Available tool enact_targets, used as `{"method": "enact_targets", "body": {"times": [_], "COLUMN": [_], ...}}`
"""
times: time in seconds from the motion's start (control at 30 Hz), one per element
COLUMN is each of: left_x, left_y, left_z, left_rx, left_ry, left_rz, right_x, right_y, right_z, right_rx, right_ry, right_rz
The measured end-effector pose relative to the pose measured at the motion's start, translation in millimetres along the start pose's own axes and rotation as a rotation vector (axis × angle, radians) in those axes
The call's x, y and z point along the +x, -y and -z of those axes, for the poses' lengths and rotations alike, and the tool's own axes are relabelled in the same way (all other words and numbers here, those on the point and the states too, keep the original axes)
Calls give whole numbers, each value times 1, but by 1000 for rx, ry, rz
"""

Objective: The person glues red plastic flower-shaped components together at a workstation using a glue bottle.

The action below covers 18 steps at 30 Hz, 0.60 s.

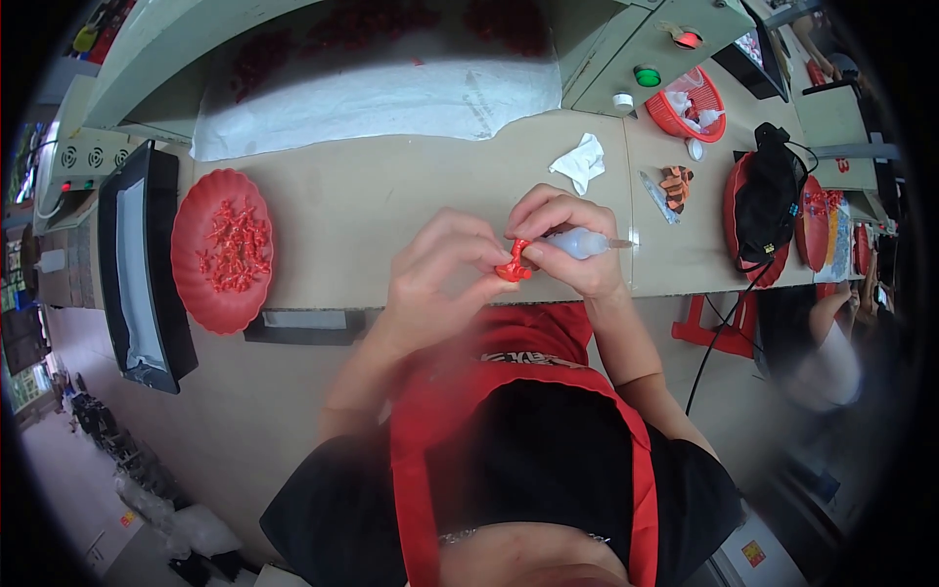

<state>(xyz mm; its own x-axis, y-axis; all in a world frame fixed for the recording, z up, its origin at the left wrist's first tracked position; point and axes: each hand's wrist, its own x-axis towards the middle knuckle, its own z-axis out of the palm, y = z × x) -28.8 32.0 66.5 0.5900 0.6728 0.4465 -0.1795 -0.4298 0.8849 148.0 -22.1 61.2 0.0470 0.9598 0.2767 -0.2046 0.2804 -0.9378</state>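
Both hands meet in front of my chest, above the near edge of the bench. My left hand (445,269) is closed, its fingertips pinching a small red figure-like part (515,264). Thumb and forefinger of my right hand (577,230) touch the upper end of the same part. Tucked in that right hand is a small whitish squeeze bottle (579,243) with a thin tip pointing right, away from the red part. A scalloped red tray (223,303) holding a heap of small red parts (235,245) lies to the left.
A white cloth (581,163), orange-and-black glove-like piece (676,188) and red basket (719,98) of white bottles are on the right. Behind is a pale green machine (597,73) with a white-lined belt (372,108). A black bin (147,333) stands far left; a black bag (768,201) far right.
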Motion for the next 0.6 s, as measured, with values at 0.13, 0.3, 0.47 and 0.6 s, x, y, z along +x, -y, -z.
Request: {"method": "enact_targets", "body": {"times": [0.13,0.3,0.47,0.6], "left_x": [0,0,-2,0], "left_y": [-2,-2,0,3], "left_z": [-3,-6,-6,-7], "left_rx": [89,79,65,55], "left_ry": [-27,-80,-87,-160], "left_rz": [-4,60,83,70], "right_x": [-1,-1,-1,-1], "right_y": [-3,-2,-4,1], "right_z": [1,1,2,1], "right_rx": [52,58,60,85], "right_ry": [-15,-24,-29,13], "right_rz": [-79,-163,-200,-177]}}
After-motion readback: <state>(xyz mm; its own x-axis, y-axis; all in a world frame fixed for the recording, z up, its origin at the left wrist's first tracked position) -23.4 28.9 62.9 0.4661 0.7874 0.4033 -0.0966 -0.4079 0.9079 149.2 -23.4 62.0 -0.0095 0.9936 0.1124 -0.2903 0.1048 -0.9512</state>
